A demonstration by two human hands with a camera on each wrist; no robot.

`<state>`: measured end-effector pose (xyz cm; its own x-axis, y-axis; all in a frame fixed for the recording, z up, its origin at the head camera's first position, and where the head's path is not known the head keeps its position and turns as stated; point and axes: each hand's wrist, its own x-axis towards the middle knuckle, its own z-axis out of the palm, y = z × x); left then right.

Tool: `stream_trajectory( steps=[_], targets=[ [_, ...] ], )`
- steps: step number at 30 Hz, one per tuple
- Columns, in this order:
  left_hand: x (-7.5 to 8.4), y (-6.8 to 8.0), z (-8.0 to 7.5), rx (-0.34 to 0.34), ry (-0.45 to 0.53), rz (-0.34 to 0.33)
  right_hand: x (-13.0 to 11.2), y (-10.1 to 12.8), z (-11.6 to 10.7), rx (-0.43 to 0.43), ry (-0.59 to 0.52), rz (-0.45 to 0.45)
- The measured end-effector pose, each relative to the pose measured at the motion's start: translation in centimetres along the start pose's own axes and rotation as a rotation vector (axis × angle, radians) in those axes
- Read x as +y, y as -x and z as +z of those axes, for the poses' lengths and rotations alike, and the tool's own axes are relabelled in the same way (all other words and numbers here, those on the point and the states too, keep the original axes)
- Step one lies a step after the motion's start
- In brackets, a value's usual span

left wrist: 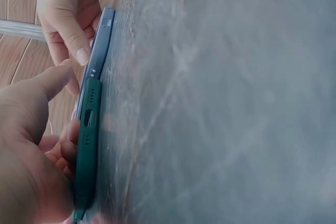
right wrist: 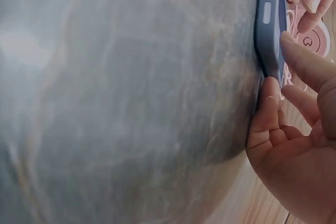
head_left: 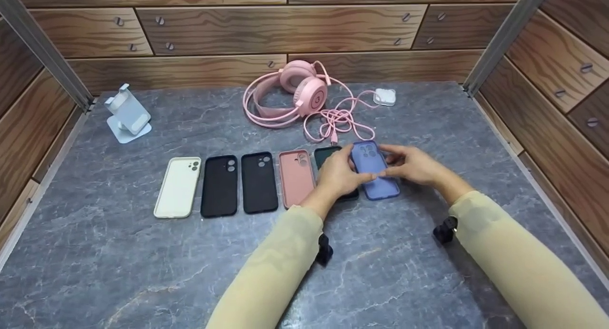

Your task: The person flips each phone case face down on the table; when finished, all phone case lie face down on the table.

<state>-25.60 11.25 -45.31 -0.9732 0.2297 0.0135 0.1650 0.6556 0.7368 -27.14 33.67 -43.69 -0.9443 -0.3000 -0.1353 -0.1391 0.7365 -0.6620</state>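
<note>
As your left hand [head_left: 335,173] and right hand [head_left: 415,166] hold the round-cornered blue case [head_left: 370,163], fingers half-curled, veined grey table [head_left: 190,272] beneath

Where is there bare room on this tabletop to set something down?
The widest free patch, near left, borders the white phone case and the left sleeve. Others lie between the pale blue stand and the pink headphones, and right of the small white box. Crowded: around the green case and blue case, with the pink cable close behind.

phone cases [head_left: 219,188]: row on table [head_left: 142,272] | headphones [head_left: 312,96]: behind row | stand [head_left: 129,111]: rear left
</note>
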Motion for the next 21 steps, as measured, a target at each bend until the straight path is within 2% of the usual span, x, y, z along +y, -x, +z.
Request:
stream_trajectory(
  steps=[3, 11, 21],
  targets=[
    [-0.03, 0.03, -0.04, -0.007, -0.057, -0.015, -0.01, -0.24, 0.25, 0.001, 0.005, -0.004],
    [0.09, -0.08, 0.05, -0.027, -0.127, -0.033, 0.15, -0.16, 0.49, 0.012, -0.004, -0.005],
    [-0.06, -0.19, -0.06, -0.043, -0.131, -0.045, 0.28, -0.41, 0.56, 0.005, -0.02, 0.009]
  ],
)
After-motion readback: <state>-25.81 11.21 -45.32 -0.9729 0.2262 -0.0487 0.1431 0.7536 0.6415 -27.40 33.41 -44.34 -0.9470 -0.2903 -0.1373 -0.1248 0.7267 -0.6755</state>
